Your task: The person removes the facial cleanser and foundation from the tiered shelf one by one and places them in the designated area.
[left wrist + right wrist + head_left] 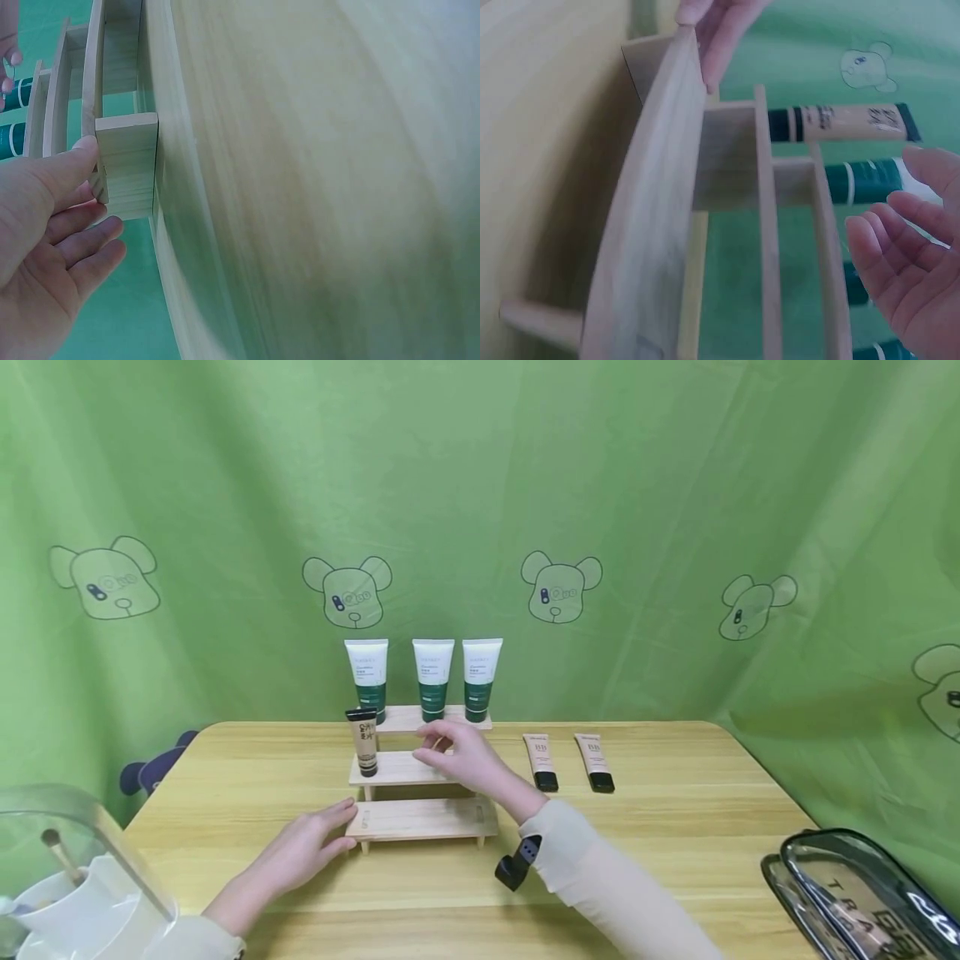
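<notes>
A three-step wooden display stand [420,820] sits on the table. My left hand [303,852] grips the left end of its lowest step, thumb on one face and fingers at the other [45,232]. Over the middle step [399,768] hovers my right hand [474,762], fingers loosely bent, holding nothing. A beige tube with black ends [365,745] stands at that step's left end. Along the top step [397,718] stand three white-and-green tubes: left [368,675], middle [432,672] and right [482,672]. The middle one is just behind my right fingertips.
Two pale pink BB tubes, one nearer [540,760] and one farther right [593,760], lie right of the stand. A clear black-edged pouch [862,893] occupies the right front. At left front is a clear-covered white holder [97,893] with a brush [62,856]. A green curtain [637,485] hangs behind.
</notes>
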`<state>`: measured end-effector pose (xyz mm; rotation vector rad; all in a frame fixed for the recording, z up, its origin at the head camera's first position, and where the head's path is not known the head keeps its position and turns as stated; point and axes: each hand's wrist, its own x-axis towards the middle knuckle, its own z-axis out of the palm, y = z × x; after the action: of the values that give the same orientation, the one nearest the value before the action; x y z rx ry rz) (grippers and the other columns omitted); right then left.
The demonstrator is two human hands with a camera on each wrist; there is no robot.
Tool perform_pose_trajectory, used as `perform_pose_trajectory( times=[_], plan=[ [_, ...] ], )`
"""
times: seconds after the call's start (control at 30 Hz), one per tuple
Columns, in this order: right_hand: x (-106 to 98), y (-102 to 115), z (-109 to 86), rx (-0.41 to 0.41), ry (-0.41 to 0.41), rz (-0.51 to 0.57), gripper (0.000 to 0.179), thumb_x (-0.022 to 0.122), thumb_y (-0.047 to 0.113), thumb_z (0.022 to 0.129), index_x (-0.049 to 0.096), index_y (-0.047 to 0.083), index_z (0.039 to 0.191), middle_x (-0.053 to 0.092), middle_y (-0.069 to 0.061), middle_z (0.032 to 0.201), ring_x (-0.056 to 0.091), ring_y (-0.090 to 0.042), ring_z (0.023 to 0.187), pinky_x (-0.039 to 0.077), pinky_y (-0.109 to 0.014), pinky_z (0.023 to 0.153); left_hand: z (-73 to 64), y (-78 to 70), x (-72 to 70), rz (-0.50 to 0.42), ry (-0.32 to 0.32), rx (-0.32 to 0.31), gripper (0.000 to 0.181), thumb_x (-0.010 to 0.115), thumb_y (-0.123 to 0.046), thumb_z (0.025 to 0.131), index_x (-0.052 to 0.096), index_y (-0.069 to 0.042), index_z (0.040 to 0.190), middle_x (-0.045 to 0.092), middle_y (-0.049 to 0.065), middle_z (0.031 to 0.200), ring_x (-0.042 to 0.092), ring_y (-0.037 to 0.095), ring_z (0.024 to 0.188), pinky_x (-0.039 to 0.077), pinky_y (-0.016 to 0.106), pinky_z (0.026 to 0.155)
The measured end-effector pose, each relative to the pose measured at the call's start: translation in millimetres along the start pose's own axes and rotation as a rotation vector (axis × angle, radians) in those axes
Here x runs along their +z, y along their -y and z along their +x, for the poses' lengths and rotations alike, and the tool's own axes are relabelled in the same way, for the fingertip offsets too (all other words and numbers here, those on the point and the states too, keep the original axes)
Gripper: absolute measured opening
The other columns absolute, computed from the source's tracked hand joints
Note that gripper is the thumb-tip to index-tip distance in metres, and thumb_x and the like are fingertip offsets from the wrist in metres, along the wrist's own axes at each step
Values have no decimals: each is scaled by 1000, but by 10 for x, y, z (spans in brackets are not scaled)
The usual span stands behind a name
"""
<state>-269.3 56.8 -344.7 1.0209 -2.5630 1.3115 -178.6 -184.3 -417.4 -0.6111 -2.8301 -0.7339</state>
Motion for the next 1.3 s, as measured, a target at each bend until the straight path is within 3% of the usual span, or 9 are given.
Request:
perform_pose_trajectory(
  times=[0.27,0.5,0.6,0.77,1.3],
  plan=[
    [181,62,141,34,-17,53,24,68,13,84,64,3,106,62,-1,85,57,-12,76,51,-20,68,7,-5,7,-9,27,-15,48,66,-19,84,53,4,124,47,19,132,48,35,116,38,48,98],
    [338,36,219,160,6,217,28,68,13,84,62,3,110,60,-3,88,57,-13,71,55,-25,55,14,-2,-4,-10,14,2,47,67,-17,84,54,4,124,47,20,131,48,36,116,37,49,98],
    [395,49,227,187,18,269,31,69,12,84,61,1,112,60,-6,93,57,-14,73,56,-27,54,17,0,-3,-9,13,10,46,66,-17,84,54,4,124,48,20,131,48,36,116,37,49,98],
    [466,80,260,199,15,293,32,69,11,83,61,1,113,61,-7,96,57,-14,79,56,-27,57,22,4,-3,-2,9,17,46,66,-16,84,54,5,123,48,20,130,48,37,115,37,49,98],
    [577,89,322,244,-5,338,29,70,10,82,62,2,108,60,-3,92,56,-12,76,56,-28,53,9,-1,-8,1,12,-2,46,66,-17,84,54,4,123,48,19,131,48,37,116,37,50,98]
  ],
)
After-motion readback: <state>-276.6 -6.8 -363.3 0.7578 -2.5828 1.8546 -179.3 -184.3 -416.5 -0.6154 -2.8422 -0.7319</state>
